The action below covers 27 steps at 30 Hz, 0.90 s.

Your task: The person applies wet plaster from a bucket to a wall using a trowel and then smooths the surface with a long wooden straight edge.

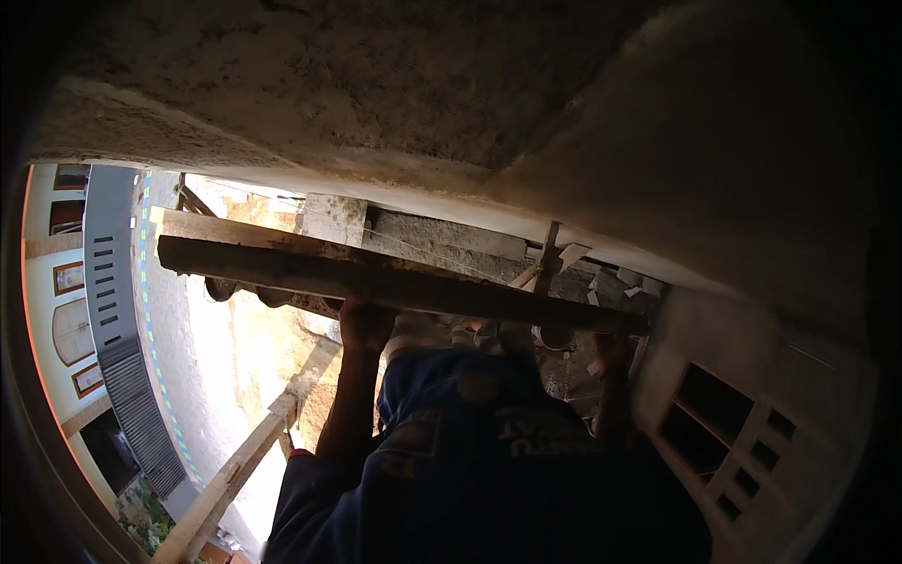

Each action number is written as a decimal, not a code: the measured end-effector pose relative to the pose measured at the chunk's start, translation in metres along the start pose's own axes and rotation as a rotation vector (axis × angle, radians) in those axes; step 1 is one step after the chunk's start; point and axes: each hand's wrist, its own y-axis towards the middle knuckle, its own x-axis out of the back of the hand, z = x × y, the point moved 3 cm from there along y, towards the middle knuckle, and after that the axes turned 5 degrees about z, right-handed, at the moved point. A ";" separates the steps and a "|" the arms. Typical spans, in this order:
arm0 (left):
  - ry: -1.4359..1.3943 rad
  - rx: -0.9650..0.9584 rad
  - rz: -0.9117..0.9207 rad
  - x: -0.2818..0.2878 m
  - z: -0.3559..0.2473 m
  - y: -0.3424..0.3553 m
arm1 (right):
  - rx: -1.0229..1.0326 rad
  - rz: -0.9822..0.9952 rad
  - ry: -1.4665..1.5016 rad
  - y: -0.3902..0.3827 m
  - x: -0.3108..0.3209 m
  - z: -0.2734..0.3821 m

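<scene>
A long, straight, dark beam (451, 294) crosses in front of me, tilted slightly down to the right; in the shade I cannot tell its material. Below its left part, my left hand (366, 326) is closed round its lower edge. My right hand (613, 352) is closed at the beam's right end, its fingers partly hidden in shadow. Just beyond the beam lies a paler plank (225, 227), with rounded ends showing beneath it. The rough plastered wall (376, 94) rises close on the far side of the beam.
A wooden pole (235, 465) slants up at lower left. An upright timber (547, 258) and broken blocks (625, 285) are beyond the beam. On the right, a wall has a window frame (707, 423). Far below left are a sunlit street and a house (70, 320).
</scene>
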 end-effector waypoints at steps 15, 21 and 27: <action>0.366 -0.149 -0.669 0.323 0.055 0.229 | 0.097 0.258 -0.970 0.139 -0.035 -0.078; 0.320 -0.175 -0.585 0.425 0.048 0.357 | -0.088 0.091 -0.565 0.268 0.030 -0.166; 0.270 -0.221 -0.736 0.516 0.074 0.444 | -0.107 0.153 -0.654 0.361 0.098 -0.240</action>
